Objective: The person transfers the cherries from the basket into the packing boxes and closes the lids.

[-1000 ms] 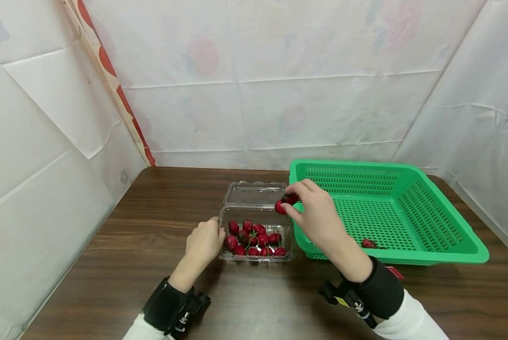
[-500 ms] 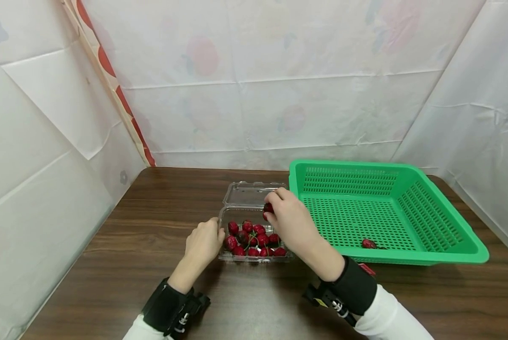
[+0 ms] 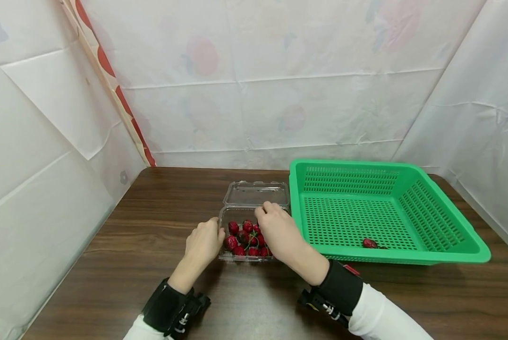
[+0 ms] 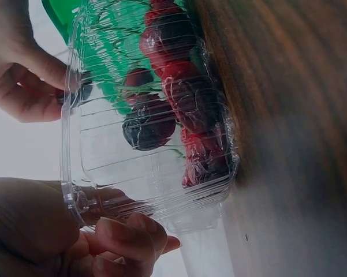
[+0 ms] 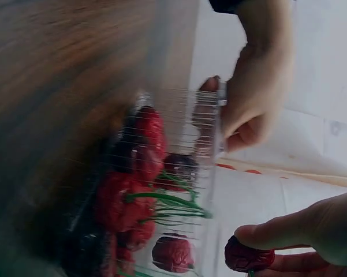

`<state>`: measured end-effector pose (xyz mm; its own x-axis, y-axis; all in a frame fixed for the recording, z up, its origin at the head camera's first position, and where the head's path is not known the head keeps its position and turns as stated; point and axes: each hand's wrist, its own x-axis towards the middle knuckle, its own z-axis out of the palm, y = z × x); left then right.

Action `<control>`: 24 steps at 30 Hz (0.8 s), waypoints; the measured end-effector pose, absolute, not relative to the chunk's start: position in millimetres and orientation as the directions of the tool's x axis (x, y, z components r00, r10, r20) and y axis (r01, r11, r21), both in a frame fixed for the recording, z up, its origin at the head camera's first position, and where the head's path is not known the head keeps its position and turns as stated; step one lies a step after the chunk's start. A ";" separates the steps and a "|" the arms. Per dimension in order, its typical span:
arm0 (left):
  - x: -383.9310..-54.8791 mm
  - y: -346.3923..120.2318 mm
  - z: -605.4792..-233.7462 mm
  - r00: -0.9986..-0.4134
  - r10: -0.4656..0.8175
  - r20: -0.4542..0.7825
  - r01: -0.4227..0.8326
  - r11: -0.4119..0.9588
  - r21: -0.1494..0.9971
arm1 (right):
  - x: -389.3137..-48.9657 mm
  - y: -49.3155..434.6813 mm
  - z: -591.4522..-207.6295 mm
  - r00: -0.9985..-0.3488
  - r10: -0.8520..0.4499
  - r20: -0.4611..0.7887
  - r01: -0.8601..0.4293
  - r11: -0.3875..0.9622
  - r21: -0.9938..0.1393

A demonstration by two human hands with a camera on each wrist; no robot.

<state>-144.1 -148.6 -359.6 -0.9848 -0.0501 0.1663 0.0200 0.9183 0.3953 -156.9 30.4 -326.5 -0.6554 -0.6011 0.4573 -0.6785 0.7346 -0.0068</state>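
A clear plastic clamshell box (image 3: pixel 242 213) holds several red and dark-red cherries (image 3: pixel 242 237), some with green stems. My left hand (image 3: pixel 204 241) grips the box's left wall, its thumb and fingers on either side of the rim in the left wrist view. Over the box's right half, my right hand (image 3: pixel 279 231) pinches a dark-red cherry (image 5: pixel 245 254) between thumb and fingers, level with the rim. Whether a second cherry is in those fingers is hidden. The head view does not show the pinched cherry, as the hand covers it.
The box's lid (image 3: pixel 257 193) lies folded back behind it. Close on the right stands a green slotted basket (image 3: pixel 407 259), with a couple of dark-red fruits (image 3: pixel 369 243) near its front wall. A wooden table (image 3: pixel 152 212) carries everything; white patterned sheeting (image 3: pixel 254 113) hangs behind.
From beside the basket's left edge, my right hand has moved left and down over the box, carrying the dark and red cherries seen earlier. My left hand keeps its grip.
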 end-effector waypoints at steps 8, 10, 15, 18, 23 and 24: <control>-143.7 -148.1 -358.7 -0.985 -0.043 0.166 0.027 0.918 0.396 | -159.2 26.6 -335.0 -0.681 -0.626 0.379 -0.666 0.745 0.033; -144.0 -148.1 -359.1 -0.985 -0.045 0.166 0.025 0.918 0.396 | -159.8 25.8 -337.2 -0.676 -0.634 0.376 -0.670 0.741 0.045; -144.4 -148.4 -359.6 -0.985 -0.047 0.164 0.022 0.919 0.393 | -161.5 24.2 -341.6 -0.667 -0.650 0.364 -0.664 0.740 0.106; -145.1 -148.3 -359.9 -0.986 -0.053 0.156 0.014 0.918 0.396 | -162.6 23.8 -344.1 -0.667 -0.653 0.359 -0.651 0.745 0.146; -145.6 -148.3 -360.0 -0.987 -0.063 0.146 0.000 0.918 0.397 | -164.5 23.6 -348.6 -0.655 -0.643 0.396 -0.627 0.756 0.191; -145.5 -148.4 -360.0 -0.987 -0.063 0.148 0.001 0.918 0.396 | -164.9 23.5 -349.6 -0.654 -0.640 0.403 -0.621 0.758 0.197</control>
<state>-145.5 -148.4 -360.0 -0.9870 -0.0629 0.1482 0.0010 0.9180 0.3965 -164.9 23.5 -349.6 -0.6536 -0.6404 0.4034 -0.6213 0.7584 0.1973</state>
